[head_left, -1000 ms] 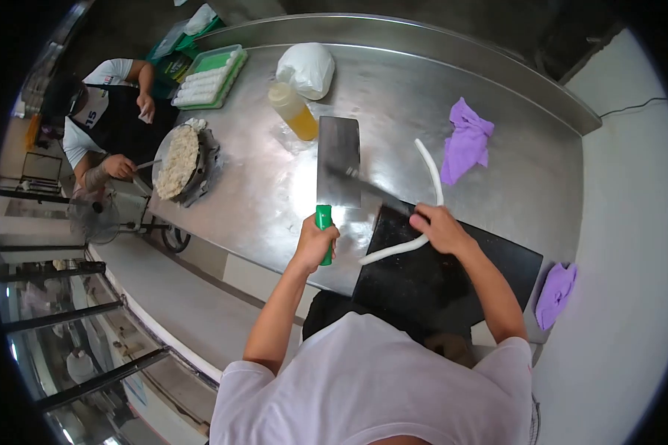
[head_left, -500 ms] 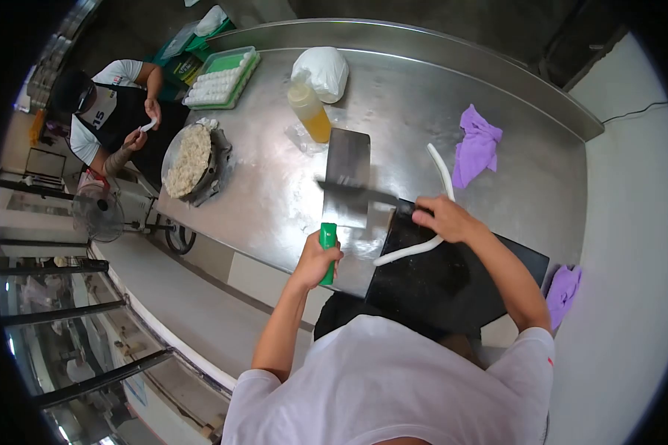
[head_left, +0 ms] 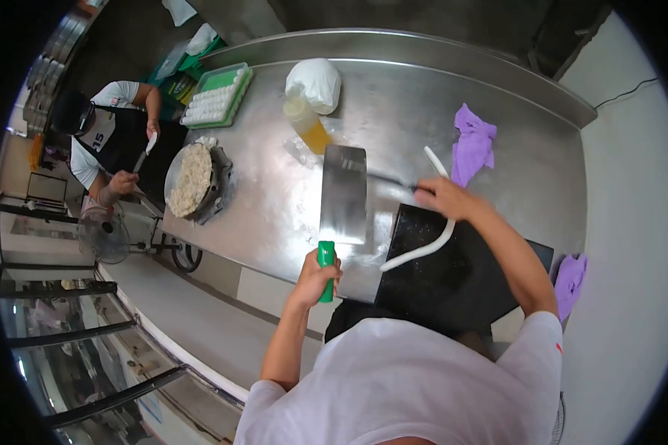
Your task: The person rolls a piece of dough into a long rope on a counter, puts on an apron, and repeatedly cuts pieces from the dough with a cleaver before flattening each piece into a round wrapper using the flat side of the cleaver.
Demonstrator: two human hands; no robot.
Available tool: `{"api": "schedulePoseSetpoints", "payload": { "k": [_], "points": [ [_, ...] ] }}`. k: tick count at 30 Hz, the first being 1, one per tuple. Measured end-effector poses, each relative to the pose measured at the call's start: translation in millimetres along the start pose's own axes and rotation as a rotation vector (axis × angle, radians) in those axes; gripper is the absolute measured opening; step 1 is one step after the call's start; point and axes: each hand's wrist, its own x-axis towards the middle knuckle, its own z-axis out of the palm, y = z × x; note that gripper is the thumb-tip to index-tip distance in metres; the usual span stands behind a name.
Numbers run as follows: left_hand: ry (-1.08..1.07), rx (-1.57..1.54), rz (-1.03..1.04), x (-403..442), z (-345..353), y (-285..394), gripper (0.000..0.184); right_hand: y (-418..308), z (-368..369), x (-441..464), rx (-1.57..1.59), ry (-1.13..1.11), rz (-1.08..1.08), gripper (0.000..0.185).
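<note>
My left hand [head_left: 314,282] is closed around the green handle of a cleaver [head_left: 344,191], whose broad rectangular blade points away from me over the steel table. My right hand [head_left: 447,199] grips the dark handle of a knife [head_left: 390,180]. Its blurred blade points left and meets the cleaver's right edge; the tip is hidden behind the cleaver. Below my right hand, a long white rope, apparently dough [head_left: 426,251], curves across a black board [head_left: 464,276] and onto the steel beyond it.
Past the cleaver stand a squeeze bottle of yellow liquid [head_left: 311,132] and a white bag [head_left: 315,83]. Purple cloths [head_left: 473,148] lie to the right. At left are a tray of white pieces [head_left: 214,100], a pan of pale food [head_left: 193,182] and a co-worker [head_left: 130,122].
My right hand's knife has gone from crossing over the cleaver's face to its right edge, partly behind it. The view has shifted slightly. The co-worker's hands have moved apart.
</note>
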Motion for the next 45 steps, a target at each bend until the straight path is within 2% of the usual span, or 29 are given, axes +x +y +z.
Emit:
{"api": "schedulePoseSetpoints", "payload": {
  "k": [2,3,4,6,8,9,11,12,14,16,19,23,27,28,30,31,32,33,34,36,38,39,43,45],
  "points": [
    [0.004,0.092,-0.031,-6.2,-3.8,-1.9,0.021,-14.1,9.3,-14.6,-0.084,-0.149,-0.191,0.050],
    [-0.004,0.082,-0.006,-7.1,-3.7,-3.3,0.021,-14.3,4.1,-12.0,-0.076,-0.210,-0.156,0.049],
    [-0.009,0.087,-0.017,-8.2,-4.1,-5.2,0.021,-7.5,4.4,-8.4,-0.035,-0.102,-0.143,0.046],
    [-0.036,-0.028,-0.052,-7.6,-4.3,-8.0,0.021,-2.4,-2.3,-2.7,-0.037,-0.011,0.076,0.046],
    [-0.055,-0.043,-0.047,-7.9,-4.3,-8.7,0.022,3.1,19.9,-12.5,-0.048,0.042,-0.057,0.050],
    [-0.073,-0.063,-0.060,-11.0,-5.1,-11.3,0.022,-18.4,20.3,-24.2,-0.152,-0.093,0.034,0.053],
    [-0.040,-0.039,-0.050,-8.0,-9.0,-14.7,0.020,-38.2,22.1,-36.5,-0.265,-0.155,-0.080,0.055],
    [-0.009,-0.014,-0.048,-7.9,-10.4,-17.5,0.017,-41.7,22.0,-39.0,-0.261,-0.205,-0.108,0.055],
    [-0.019,-0.020,-0.059,-10.7,-9.3,-23.0,0.020,-9.9,24.9,-26.2,-0.092,-0.118,-0.017,0.057],
    [-0.037,-0.032,-0.049,-10.2,-6.4,-25.2,0.023,-11.1,11.3,-23.1,0.000,-0.084,0.103,0.057],
    [-0.073,-0.017,-0.077,-11.7,-7.1,-26.7,0.023,-21.7,24.1,-34.0,-0.132,-0.144,-0.108,0.056],
    [-0.041,-0.008,-0.089,-14.9,-0.3,-26.0,0.023,-0.5,16.5,-12.9,0.055,-0.174,0.070,0.059],
    [-0.037,0.007,-0.062,-15.1,-6.7,-31.9,0.024,-15.2,22.2,-22.2,-0.052,-0.319,-0.039,0.055],
    [-0.036,0.008,-0.066,-16.9,-6.6,-32.4,0.024,-0.6,24.7,-15.5,0.027,-0.223,-0.051,0.058],
    [-0.036,-0.120,-0.162,-19.5,-5.0,-31.5,0.024,27.6,14.4,-0.6,0.009,0.042,0.267,0.057],
    [-0.031,-0.123,-0.158,-20.6,-8.3,-35.5,0.024,38.6,6.0,4.6,-0.117,0.188,0.390,0.055],
    [-0.108,-0.277,-0.161,-22.5,-13.2,-43.4,0.023,50.2,-3.6,8.4,-0.245,0.334,0.507,0.054],
    [-0.185,-0.433,-0.160,-25.2,-16.5,-48.1,0.022,80.5,-9.2,13.9,-0.320,0.457,0.555,0.054],
    [-0.176,-0.442,-0.146,-26.6,-15.7,-48.3,0.022,114.2,-13.4,15.5,-0.395,0.583,0.598,0.055],
    [-0.114,-0.345,-0.110,-26.0,-9.2,-48.4,0.019,150.0,-30.9,8.6,-0.440,0.691,0.703,0.056],
    [-0.039,-0.266,-0.080,-26.8,-4.6,-50.9,0.018,183.3,-41.0,1.3,-0.480,0.694,0.812,0.051],
    [0.024,-0.180,-0.062,-25.9,-1.5,-52.0,0.017,189.4,-42.5,-4.0,-0.457,0.692,0.780,0.050],
    [0.049,-0.125,-0.007,-28.2,5.0,-63.1,0.015,249.7,-18.1,-15.4,-0.418,0.679,0.648,0.040],
    [0.055,-0.094,0.004,-31.1,6.4,-67.0,0.015,223.9,5.2,-32.8,-0.446,0.720,0.618,0.039]
  ]
}}
